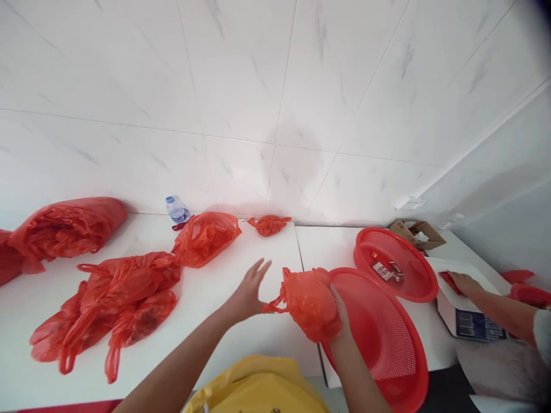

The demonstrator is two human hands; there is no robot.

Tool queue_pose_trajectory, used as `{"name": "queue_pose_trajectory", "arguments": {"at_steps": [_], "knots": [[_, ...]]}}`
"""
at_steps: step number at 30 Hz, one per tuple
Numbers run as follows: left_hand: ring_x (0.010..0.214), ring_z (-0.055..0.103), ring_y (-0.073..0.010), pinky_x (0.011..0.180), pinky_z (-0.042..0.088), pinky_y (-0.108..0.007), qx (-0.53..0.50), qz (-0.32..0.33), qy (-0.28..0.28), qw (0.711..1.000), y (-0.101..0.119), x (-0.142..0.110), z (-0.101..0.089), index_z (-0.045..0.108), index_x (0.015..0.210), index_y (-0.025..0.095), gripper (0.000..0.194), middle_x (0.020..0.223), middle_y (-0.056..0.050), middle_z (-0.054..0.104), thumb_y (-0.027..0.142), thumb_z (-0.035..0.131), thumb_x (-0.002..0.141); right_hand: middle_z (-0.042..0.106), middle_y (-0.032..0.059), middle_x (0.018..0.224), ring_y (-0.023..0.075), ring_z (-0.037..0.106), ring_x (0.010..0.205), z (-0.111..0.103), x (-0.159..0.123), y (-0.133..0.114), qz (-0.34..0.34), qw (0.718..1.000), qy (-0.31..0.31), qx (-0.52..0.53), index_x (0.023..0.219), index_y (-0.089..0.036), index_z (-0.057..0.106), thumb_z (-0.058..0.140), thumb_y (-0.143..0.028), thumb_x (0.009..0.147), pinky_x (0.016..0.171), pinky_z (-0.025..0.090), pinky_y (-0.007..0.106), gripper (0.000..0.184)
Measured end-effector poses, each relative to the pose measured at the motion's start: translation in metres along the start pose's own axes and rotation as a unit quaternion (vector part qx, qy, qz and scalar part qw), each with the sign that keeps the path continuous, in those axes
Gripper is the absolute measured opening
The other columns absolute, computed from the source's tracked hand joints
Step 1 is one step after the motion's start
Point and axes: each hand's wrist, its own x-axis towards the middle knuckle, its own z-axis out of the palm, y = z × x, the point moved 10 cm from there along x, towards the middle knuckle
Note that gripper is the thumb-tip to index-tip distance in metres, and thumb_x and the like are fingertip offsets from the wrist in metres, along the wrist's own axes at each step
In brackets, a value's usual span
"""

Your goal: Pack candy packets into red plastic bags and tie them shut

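Note:
A filled red plastic bag is in my right hand, which cups it from the right and below. The bag's loop handles stick out on its left side, and its contents are hidden. My left hand is just left of the bag with fingers spread and raised. Its thumb is close to the handle; I cannot tell whether they touch. Under and beside my right arm lies a large red plastic colander basket.
Several tied red bags lie at left, near a big bag bundle. An open red bag, a small knotted bag and a bottle stand by the wall. At right, another basket holds small packets; a co-worker's hand rests on a scale.

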Motion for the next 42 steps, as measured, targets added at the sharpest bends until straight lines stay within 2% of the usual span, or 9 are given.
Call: {"name": "queue_pose_trajectory", "arguments": {"at_steps": [2, 6, 13, 18, 22, 27, 32, 38, 42], "knots": [[0.135, 0.025, -0.0365, 0.106, 0.031, -0.048, -0.083, 0.033, -0.032, 0.995, 0.031, 0.001, 0.016, 0.037, 0.14, 0.021, 0.104, 0.15, -0.017, 0.026, 0.039, 0.084, 0.049, 0.057, 0.0108, 0.127, 0.0241, 0.056, 0.114, 0.022, 0.0, 0.013, 0.049, 0.992, -0.058, 0.104, 0.118, -0.019, 0.056, 0.028, -0.066, 0.085, 0.09, 0.046, 0.04, 0.064], [0.098, 0.058, -0.0273, 0.085, 0.046, -0.039, -0.176, -0.025, -0.025, 0.984, 0.046, 0.005, 0.02, 0.067, 0.087, 0.018, 0.022, 0.095, -0.008, 0.067, 0.032, 0.063, 0.071, 0.061, 0.0123, 0.121, 0.027, 0.06, 0.107, 0.019, 0.012, 0.031, 0.058, 0.994, -0.038, 0.086, 0.111, -0.018, 0.06, 0.033, -0.067, 0.083, 0.083, 0.051, 0.042, 0.062], [0.059, 0.046, -0.0112, 0.056, 0.037, -0.023, -0.165, -0.196, 0.112, 0.96, -0.001, -0.013, -0.015, 0.057, 0.079, 0.019, 0.009, 0.062, 0.005, 0.049, 0.027, 0.056, 0.074, 0.056, 0.0078, 0.124, 0.0231, 0.052, 0.116, -0.059, 0.0, 0.005, -0.082, 0.95, 0.257, -0.159, 0.123, -0.025, 0.049, 0.058, -0.049, 0.077, 0.093, 0.045, 0.038, 0.053], [0.064, 0.049, -0.012, 0.059, 0.04, -0.024, -0.13, -0.182, 0.084, 0.971, 0.013, -0.018, -0.016, 0.06, 0.087, 0.022, 0.015, 0.069, 0.004, 0.054, 0.019, 0.053, 0.073, 0.049, 0.0076, 0.13, 0.0205, 0.056, 0.104, 0.01, -0.009, -0.018, -0.168, 0.934, 0.127, -0.29, 0.128, -0.028, 0.045, 0.059, -0.041, 0.079, 0.082, 0.049, 0.034, 0.053], [0.072, 0.056, -0.0137, 0.064, 0.044, -0.025, -0.086, -0.108, 0.039, 0.99, 0.042, -0.018, -0.014, 0.064, 0.09, 0.023, 0.027, 0.078, 0.001, 0.062, 0.01, 0.046, 0.075, 0.054, 0.0041, 0.126, 0.0162, 0.058, 0.086, 0.049, 0.007, 0.001, -0.171, 0.909, 0.033, -0.378, 0.128, -0.03, 0.046, 0.055, -0.033, 0.08, 0.07, 0.049, 0.03, 0.048], [0.087, 0.059, -0.016, 0.079, 0.047, -0.03, -0.002, -0.025, 0.079, 0.997, 0.06, -0.023, -0.041, 0.069, 0.092, 0.026, 0.035, 0.087, -0.002, 0.068, 0.009, 0.04, 0.083, 0.066, -0.001, 0.097, 0.0145, 0.058, 0.077, 0.07, 0.022, 0.044, -0.163, 0.848, -0.074, -0.498, 0.109, -0.028, 0.06, 0.046, -0.016, 0.08, 0.07, 0.044, 0.027, 0.034], [0.086, 0.06, -0.0175, 0.078, 0.049, -0.032, 0.039, -0.03, 0.179, 0.983, 0.053, -0.034, -0.082, 0.067, 0.105, 0.027, 0.034, 0.09, -0.004, 0.069, 0.015, 0.043, 0.086, 0.066, 0.0005, 0.086, 0.0158, 0.06, 0.075, 0.071, 0.017, 0.064, -0.126, 0.784, -0.083, -0.602, 0.094, -0.026, 0.066, 0.05, -0.015, 0.078, 0.069, 0.041, 0.028, 0.025], [0.093, 0.062, -0.0179, 0.082, 0.048, -0.033, -0.036, -0.092, 0.183, 0.978, 0.041, -0.045, -0.091, 0.057, 0.12, 0.027, 0.041, 0.108, -0.005, 0.068, 0.016, 0.046, 0.082, 0.061, 0.0064, 0.108, 0.0207, 0.056, 0.1, 0.103, -0.003, 0.001, -0.289, 0.843, -0.037, -0.453, 0.108, -0.025, 0.059, 0.043, -0.014, 0.082, 0.085, 0.044, 0.037, 0.032], [0.093, 0.063, -0.0165, 0.079, 0.049, -0.03, -0.065, -0.084, 0.146, 0.984, 0.049, -0.046, -0.079, 0.056, 0.115, 0.026, 0.041, 0.104, -0.002, 0.07, 0.01, 0.042, 0.08, 0.057, 0.0065, 0.121, 0.0226, 0.047, 0.116, 0.125, -0.004, -0.018, -0.362, 0.811, -0.059, -0.457, 0.122, -0.027, 0.05, 0.046, -0.008, 0.077, 0.103, 0.031, 0.046, 0.049]]}}
